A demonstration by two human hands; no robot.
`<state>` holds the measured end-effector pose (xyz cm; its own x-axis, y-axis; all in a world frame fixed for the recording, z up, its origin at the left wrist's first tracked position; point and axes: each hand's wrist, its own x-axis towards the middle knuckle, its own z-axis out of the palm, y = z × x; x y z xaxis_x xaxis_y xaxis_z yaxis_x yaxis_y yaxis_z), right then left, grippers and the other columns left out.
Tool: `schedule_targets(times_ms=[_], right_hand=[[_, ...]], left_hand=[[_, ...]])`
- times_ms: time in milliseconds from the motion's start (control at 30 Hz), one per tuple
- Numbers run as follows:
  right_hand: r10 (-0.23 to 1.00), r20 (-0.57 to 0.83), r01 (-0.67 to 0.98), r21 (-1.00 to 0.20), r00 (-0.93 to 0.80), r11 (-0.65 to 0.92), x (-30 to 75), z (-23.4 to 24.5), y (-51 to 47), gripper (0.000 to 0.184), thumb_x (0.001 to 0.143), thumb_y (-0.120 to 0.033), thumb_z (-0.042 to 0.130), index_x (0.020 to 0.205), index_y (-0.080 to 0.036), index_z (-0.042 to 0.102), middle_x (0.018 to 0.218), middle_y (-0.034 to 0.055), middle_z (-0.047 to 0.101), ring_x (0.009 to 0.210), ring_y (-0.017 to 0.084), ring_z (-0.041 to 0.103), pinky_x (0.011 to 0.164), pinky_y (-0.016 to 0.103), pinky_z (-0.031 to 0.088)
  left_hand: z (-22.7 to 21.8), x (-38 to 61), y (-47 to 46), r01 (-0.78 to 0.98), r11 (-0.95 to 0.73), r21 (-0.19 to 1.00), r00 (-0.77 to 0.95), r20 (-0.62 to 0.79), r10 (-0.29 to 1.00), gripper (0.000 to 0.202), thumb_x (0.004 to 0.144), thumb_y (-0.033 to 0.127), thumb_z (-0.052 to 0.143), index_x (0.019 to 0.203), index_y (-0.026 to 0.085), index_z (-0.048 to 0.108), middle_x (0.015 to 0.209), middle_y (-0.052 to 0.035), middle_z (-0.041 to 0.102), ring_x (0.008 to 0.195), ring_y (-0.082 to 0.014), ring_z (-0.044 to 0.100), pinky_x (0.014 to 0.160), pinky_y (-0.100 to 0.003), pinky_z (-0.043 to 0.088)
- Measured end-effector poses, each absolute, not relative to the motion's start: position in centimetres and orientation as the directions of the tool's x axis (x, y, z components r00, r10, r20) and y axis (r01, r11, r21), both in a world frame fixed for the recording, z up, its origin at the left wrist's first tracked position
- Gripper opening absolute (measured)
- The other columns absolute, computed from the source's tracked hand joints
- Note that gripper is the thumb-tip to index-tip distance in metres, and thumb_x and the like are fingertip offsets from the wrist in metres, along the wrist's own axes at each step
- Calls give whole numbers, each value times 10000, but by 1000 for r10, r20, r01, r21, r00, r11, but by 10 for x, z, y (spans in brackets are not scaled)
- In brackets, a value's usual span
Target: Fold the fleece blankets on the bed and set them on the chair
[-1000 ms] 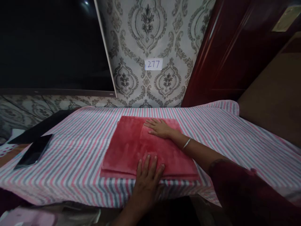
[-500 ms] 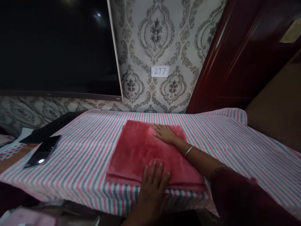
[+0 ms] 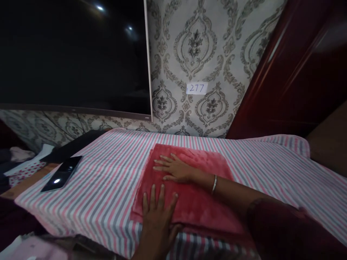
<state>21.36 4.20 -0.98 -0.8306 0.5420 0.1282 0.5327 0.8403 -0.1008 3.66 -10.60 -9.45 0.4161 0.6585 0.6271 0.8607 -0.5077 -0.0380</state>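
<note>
A folded red plush cloth [image 3: 200,209] lies flat on the striped tablecloth [image 3: 108,184], its layered near edge close to the table's front. My right hand [image 3: 175,168] rests on the upper left part of the red cloth, palm down with fingers spread; a silver bangle circles that wrist. Lower down, my left hand [image 3: 158,215] lies over the cloth's front left edge, its fingers stretched out and apart on the plush. Neither hand grips anything.
A dark phone-like slab [image 3: 62,174] lies at the table's left side. Behind the table are a large black screen [image 3: 76,57], patterned wallpaper with a paper label [image 3: 197,88] reading 277, and a dark red door [image 3: 284,79].
My right hand has slid left across the red cloth. My left hand has also shifted left along the front edge. The camera view has turned slightly left.
</note>
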Motion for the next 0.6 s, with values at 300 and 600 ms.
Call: schedule_targets(times_ms=[300,600], right_hand=[[752,12,721,-275,-659,636,213,-22,145,620,1025,-606,322,1590,-366,236,1659,1,249,1487,267,322,1184,477,322],[808,-37,764,-354,-588,539,209,-13,146,633,1028,-597,304,1599,-334,235,1637,62,305,1489,306,311,1189,546,274]], left_hand=[[-111,36,-100,858,-513,-19,407,636,656,992,654,603,765,1540,387,375,1618,-120,351,1521,-456,133,1183,-683,111],[-110,36,-100,862,-506,-31,410,630,660,984,637,533,797,1527,387,401,1640,-89,319,1517,-451,162,1191,-662,129]])
